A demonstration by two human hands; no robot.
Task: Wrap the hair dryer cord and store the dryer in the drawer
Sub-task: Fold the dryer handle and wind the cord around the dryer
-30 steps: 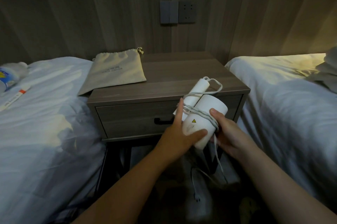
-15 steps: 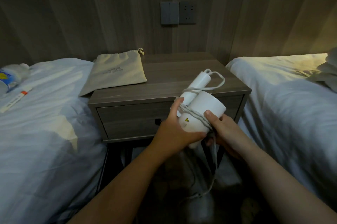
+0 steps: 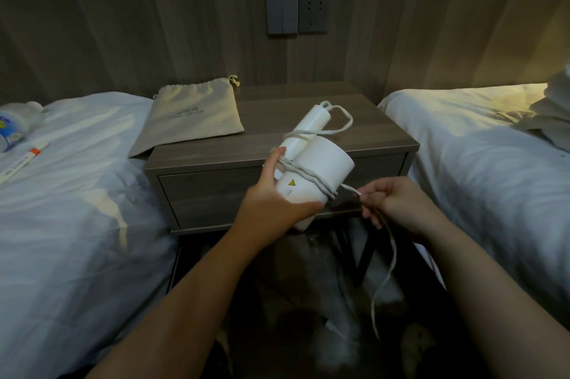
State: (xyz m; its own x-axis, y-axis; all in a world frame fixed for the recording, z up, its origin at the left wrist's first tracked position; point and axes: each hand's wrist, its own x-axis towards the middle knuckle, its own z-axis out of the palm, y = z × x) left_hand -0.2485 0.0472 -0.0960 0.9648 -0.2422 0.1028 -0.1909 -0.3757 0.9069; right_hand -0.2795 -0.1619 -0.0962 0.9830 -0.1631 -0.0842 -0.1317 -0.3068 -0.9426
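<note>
My left hand (image 3: 271,204) grips the hair dryer (image 3: 325,162), barrel pointing up-right, handle seemingly folded alongside; my right hand (image 3: 398,204) pinches the cord (image 3: 312,177).

Gripping the dryer (image 3: 327,162) with the left hand (image 3: 268,202), in front of the nightstand (image 3: 354,125) and its shut drawer (image 3: 200,193). Pinching the cord (image 3: 303,175) with the right hand (image 3: 398,202), before the nightstand's right front leg. Cord wound round the barrel, with the tail hanging. On the nightstand's left, a beige pouch (image 3: 194,119). Flanking the nightstand, 2 beds: left bed (image 3: 77,193), right bed (image 3: 481,156).
</note>
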